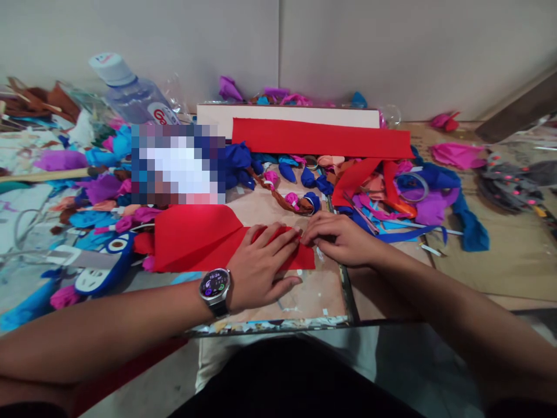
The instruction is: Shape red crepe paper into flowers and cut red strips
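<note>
A long red sheet [198, 241], cloth or crepe paper, lies across the near part of the table, with its wide end raised and creased on the left. Flat on its narrower right part rests my left hand [261, 261], fingers stretched out and a watch on the wrist. My right hand [342, 237] is closed, its bent fingertips pinching at the sheet's upper right edge beside the left fingertips. Whether something small is also between those fingers is hidden. Just beyond the hands lies a brown twisted strand with pink and blue knotted bits [290, 201].
Another red strip [322, 138] lies along the back. At left stand a clear bottle [134, 96] and a blue-white power strip [107, 264] with a charger. Coloured scraps crowd both sides; a tape roll [412, 187] and orange-handled scissors [402, 208] are at right.
</note>
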The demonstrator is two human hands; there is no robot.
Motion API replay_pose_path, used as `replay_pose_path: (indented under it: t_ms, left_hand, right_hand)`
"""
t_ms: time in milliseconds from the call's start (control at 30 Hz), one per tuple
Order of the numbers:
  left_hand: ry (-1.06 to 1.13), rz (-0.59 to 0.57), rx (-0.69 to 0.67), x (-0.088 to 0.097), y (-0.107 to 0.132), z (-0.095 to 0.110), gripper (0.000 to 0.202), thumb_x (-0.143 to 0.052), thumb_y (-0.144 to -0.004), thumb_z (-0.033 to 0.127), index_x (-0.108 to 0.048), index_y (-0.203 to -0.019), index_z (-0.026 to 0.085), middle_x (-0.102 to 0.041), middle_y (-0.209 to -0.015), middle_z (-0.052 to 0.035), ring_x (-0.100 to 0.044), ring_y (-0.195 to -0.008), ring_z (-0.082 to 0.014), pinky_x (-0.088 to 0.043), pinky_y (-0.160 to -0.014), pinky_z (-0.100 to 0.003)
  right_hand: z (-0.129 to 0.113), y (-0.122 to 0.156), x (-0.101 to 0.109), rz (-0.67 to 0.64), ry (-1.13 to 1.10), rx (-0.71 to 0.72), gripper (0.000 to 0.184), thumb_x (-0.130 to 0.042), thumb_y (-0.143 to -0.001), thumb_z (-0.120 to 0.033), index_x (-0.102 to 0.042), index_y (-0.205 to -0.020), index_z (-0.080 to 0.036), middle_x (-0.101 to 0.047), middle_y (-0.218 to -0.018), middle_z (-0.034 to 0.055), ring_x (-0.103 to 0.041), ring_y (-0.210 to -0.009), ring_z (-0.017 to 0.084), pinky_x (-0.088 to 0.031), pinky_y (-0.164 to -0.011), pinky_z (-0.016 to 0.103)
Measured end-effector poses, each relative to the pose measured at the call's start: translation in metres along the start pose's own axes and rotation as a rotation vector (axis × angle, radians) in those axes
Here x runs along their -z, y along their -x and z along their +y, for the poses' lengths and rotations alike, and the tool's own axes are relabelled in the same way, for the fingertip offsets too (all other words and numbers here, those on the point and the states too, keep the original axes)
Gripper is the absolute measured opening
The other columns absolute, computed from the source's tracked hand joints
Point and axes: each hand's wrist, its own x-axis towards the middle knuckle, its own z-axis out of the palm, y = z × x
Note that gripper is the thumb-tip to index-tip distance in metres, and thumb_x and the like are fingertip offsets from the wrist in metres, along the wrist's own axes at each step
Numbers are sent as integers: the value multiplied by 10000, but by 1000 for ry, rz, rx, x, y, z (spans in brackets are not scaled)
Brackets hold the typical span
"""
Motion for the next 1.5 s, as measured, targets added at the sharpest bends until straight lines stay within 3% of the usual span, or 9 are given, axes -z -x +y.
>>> replay_pose_path:
  t_ms: [300, 633, 1133, 1500]
  left_hand:
    - [20, -5, 10, -1, 0, 0, 684, -552, -1028, 624, -591, -1548, 182, -595, -1586, -160, -492, -1483, -407, -365, -1197, -623]
    - [-8, -3, 7, -1, 0, -1, 709, -544, -1023, 641, -581, -1555, 173, -480, -1669, -180, -409, -1532, -438, -361, -1191, -633]
    - [24, -21, 12, -4, 2, -3, 743, -487, -1034, 678, -557, -1575, 174, -588, -1491, -187, -505, -1359, -406, -395, -1134, -581]
    - [85, -42, 21, -3, 1, -3, 682, -495, -1038, 643, -587, -1551, 204, -561, -1571, -165, -487, -1419, -419, -346, -1164, -580]
  right_hand:
    - [6, -1, -4, 106, 99, 25, 344, -574, -915, -52, -797, -1074, -260, -817, -1067, 61, -741, -1043, 231, -589, -973, 440]
    - [11, -2, -6, 83, 162, 83, 243, -657, -994, -193, -813, -1161, -275, -816, -1144, 84, -702, -1093, 258, -586, -980, 470]
    - [14, -4, -9, 91, 144, 91, 175, -688, -1000, -295, -814, -1120, -294, -832, -1114, 58, -749, -1066, 250, -568, -991, 467]
    - [14, -2, -10, 67, 110, 28, 193, -690, -1010, -393, -838, -1115, -327, -818, -1119, 55, -728, -1083, 279, -570, -1012, 499]
